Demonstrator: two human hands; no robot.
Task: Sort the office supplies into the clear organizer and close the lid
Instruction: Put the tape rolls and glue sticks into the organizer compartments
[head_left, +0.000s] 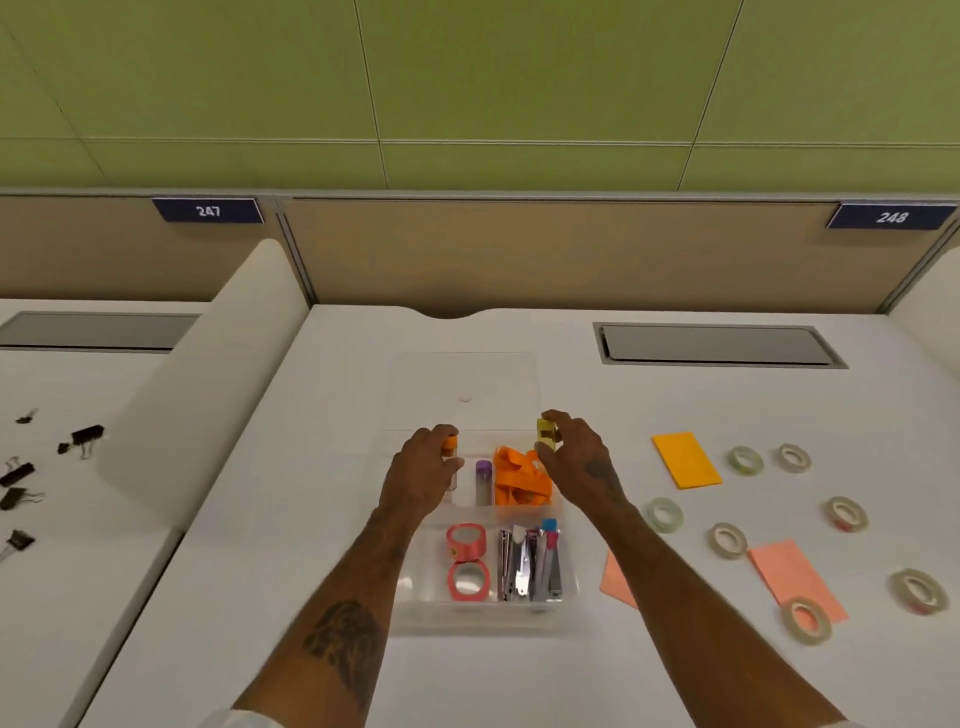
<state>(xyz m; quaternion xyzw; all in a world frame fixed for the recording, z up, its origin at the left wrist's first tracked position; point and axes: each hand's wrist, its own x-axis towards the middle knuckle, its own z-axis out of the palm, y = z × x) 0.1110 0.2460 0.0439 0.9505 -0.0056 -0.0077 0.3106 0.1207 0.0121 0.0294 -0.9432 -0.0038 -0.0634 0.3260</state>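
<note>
Sorting looks midway: above the far side of the clear organizer (411, 617), left hand (423, 474) grips an orange-capped tube (450, 445), right hand (577, 457) pinches a yellow piece (546, 434); next, probably, lower each into its compartment.

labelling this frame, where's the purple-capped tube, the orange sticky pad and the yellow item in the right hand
purple-capped tube (483, 488): head view, clear body below the cap
orange sticky pad (685, 460): head view, middle of top sheet
yellow item (545, 432): head view, its exposed yellow face
</note>
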